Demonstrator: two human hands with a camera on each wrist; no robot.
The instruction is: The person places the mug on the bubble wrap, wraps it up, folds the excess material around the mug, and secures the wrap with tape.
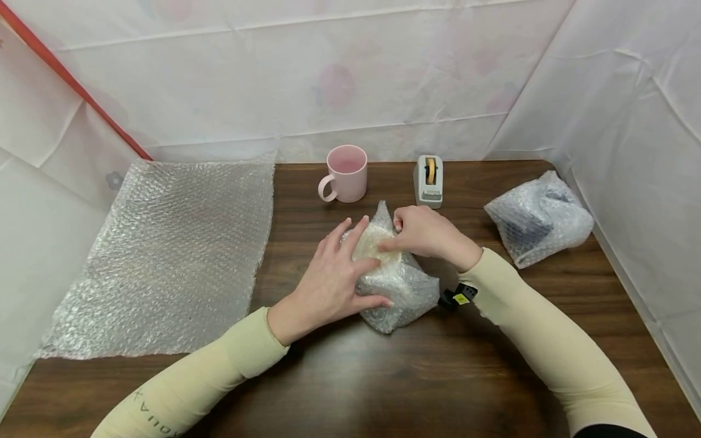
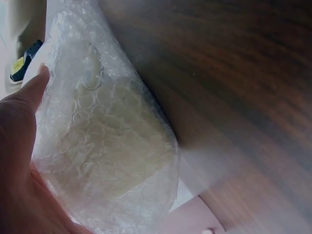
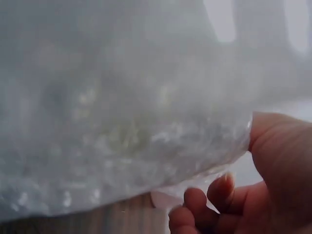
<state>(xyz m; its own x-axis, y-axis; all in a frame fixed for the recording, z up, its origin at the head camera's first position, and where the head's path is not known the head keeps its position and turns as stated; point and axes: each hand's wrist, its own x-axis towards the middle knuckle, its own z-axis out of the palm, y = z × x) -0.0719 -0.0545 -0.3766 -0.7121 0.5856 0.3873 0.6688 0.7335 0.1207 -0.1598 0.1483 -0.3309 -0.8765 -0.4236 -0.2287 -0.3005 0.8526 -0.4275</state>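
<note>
In the head view a bundle of bubble wrap (image 1: 402, 295) lies mid-table, with something pale cream showing through the layers; its kind is hidden. My left hand (image 1: 334, 277) rests on the bundle's left side, fingers spread. From the upper right, my right hand (image 1: 429, 234) holds the wrap at the bundle's far end, thumb over it and other fingers curled. The right wrist view has the thumb (image 3: 280, 146) at the edge of the wrap, with curled fingers below. Up close in the left wrist view, the wrapped bundle (image 2: 117, 141) lies beside the left hand (image 2: 19, 146).
A flat sheet of bubble wrap (image 1: 175, 255) covers the table's left side. Behind the bundle stand a pink mug (image 1: 350, 176) and a tape dispenser (image 1: 429, 182). Another bubble-wrapped bundle (image 1: 542, 219) lies at the right. White cloth walls (image 1: 383, 79) border the table.
</note>
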